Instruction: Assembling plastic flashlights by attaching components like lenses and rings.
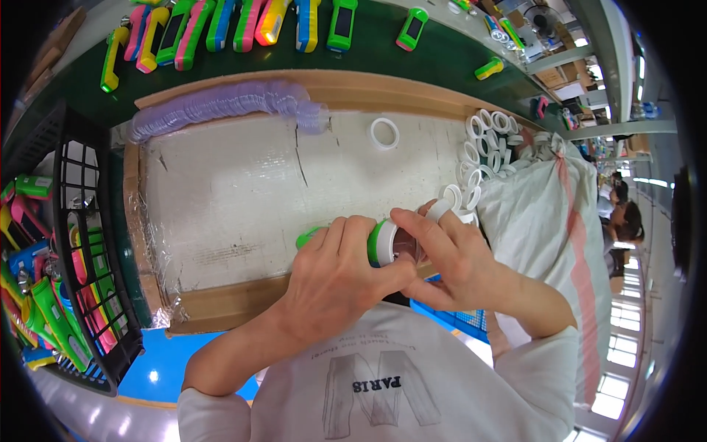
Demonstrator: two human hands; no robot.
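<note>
Both your hands work a green flashlight over the white board.

Far left: black crate (88,243) full of coloured flashlights (51,309). Next, white foam board (243,199) on a wooden tray (221,306), row of stacked clear lenses (221,103) along its top edge. Your left hand (335,276) is closed around the green flashlight (379,243), body mostly hidden in the grip, held just above the board's lower right corner. Your right hand (453,254) pinches at the flashlight's white-rimmed head, fingers curled on it. Right of that: pile of white rings (482,144), one loose ring (384,133) on the board, white sack (549,221). More flashlights (221,26) lie on the green belt up top.
</note>
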